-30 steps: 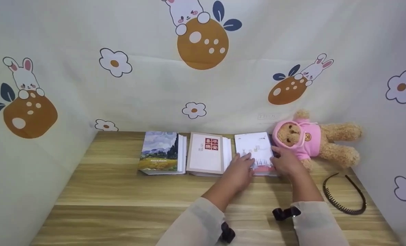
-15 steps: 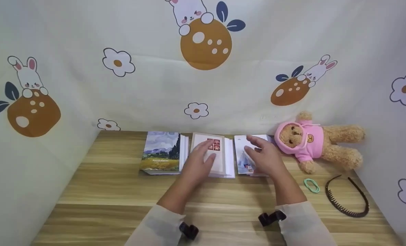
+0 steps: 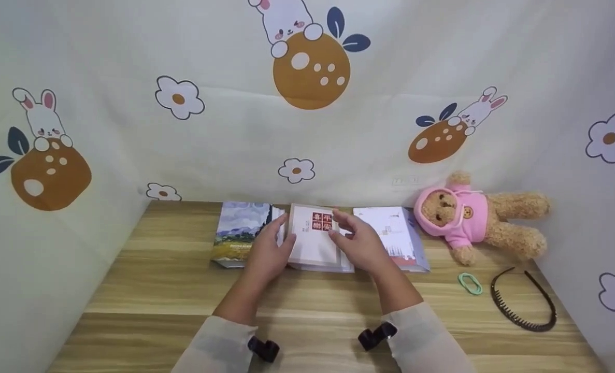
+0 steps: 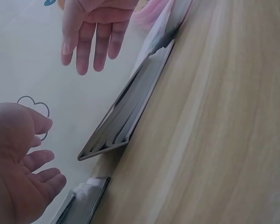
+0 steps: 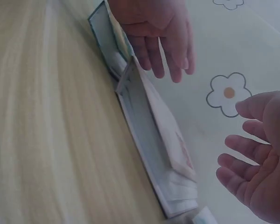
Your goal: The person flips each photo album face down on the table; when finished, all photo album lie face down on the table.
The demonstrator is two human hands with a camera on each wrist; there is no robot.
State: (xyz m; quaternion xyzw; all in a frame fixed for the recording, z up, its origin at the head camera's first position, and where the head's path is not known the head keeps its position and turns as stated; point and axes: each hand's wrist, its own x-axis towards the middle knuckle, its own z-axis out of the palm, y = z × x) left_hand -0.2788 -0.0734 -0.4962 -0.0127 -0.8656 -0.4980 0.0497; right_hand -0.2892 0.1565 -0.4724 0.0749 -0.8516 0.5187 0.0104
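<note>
Three thick photo albums lie in a row along the back of the table. The middle album (image 3: 312, 246) has a cream cover with red square characters. My left hand (image 3: 268, 251) hovers at its left side, overlapping the landscape-cover album (image 3: 237, 228) in the head view. At the middle album's right side is my right hand (image 3: 361, 243), thumb and fingers apart. Both wrist views show the left hand (image 4: 18, 163) and right hand (image 5: 261, 158) with relaxed fingers, palms facing each other over the album, holding nothing. The white album (image 3: 390, 228) lies to the right.
A teddy bear (image 3: 473, 220) in a pink hoodie lies right of the albums, near the back. In front of it are a mint-green hair tie (image 3: 470, 284) and a dark toothed headband (image 3: 525, 316). A printed curtain (image 3: 224, 145) borders the wooden table (image 3: 146, 295).
Both hands have left the white album and moved left to either side of the middle album. The green hair tie, first hidden behind the right arm, now shows.
</note>
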